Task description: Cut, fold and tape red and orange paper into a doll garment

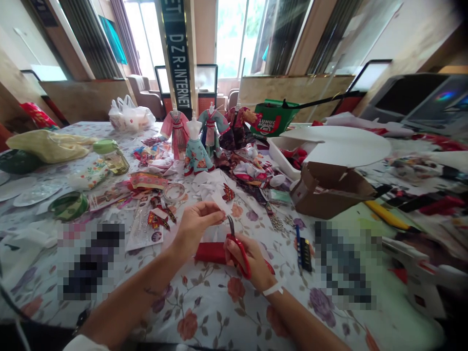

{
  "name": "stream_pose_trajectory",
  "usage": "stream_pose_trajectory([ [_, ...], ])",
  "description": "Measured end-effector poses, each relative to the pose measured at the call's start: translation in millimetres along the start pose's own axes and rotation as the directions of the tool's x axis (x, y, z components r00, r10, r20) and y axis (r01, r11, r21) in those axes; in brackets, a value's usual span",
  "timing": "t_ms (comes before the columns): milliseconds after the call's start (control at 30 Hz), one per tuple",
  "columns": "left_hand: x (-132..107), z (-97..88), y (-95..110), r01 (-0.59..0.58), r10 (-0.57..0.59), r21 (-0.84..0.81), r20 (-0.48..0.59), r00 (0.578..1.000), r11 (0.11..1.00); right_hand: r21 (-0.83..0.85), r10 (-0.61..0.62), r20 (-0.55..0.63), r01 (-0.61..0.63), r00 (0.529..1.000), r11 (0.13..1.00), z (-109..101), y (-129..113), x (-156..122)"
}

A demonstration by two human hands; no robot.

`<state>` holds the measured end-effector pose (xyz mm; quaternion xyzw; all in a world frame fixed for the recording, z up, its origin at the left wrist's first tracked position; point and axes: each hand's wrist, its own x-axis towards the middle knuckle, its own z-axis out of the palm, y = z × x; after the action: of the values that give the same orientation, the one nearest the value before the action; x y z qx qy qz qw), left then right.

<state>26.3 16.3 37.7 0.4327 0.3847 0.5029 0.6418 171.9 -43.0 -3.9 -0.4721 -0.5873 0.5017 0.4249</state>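
My left hand (193, 224) is closed in a pinch, its fingertips at the edge of a thin white piece (218, 201), paper or cloth. A red-and-gold patterned cutout (228, 192) shows just beyond the fingertips; I cannot tell if it is part of that piece. In my right hand (256, 261) are red-handled scissors (242, 257), their blades pointing up beside the left fingertips. Below both hands a folded red cloth (210, 252) lies on the floral tablecloth (197, 302). More red-and-gold cutouts (161, 214) rest on a clear packet to the left.
Small dressed mannequins (197, 146) stand at the back centre among fabric scraps. A cardboard box (325, 192) and a white tray (281, 161) are to the right. Rolls of tape (69, 205), a lidded jar (111, 157) and a glue gun (420, 273) lie around the sides.
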Motion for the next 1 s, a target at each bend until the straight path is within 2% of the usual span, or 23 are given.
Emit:
stream_pose_trajectory([
  [167,-1.2,1.4,-9.7,0.033,-0.033,-0.01,0.023,0.999,0.999,-0.014,-0.015,-0.022,0.015,1.0,1.0,-0.7,-1.9,0.3],
  [567,-2.2,1.4,-9.1,0.066,-0.064,-0.033,0.044,0.997,0.997,0.017,0.041,-0.034,-0.04,0.999,0.999,-2.1,15.7,-0.8],
  [767,-2.6,1.8,-8.6,0.071,-0.069,-0.028,0.054,0.996,0.997,0.032,0.085,-0.052,-0.084,0.995,0.996,-0.1,10.9,-2.1],
  [1000,-2.5,1.8,-8.8,0.069,-0.068,-0.018,0.04,0.997,0.997,0.03,0.062,-0.07,-0.06,0.996,0.998,0.2,4.1,-2.3],
])
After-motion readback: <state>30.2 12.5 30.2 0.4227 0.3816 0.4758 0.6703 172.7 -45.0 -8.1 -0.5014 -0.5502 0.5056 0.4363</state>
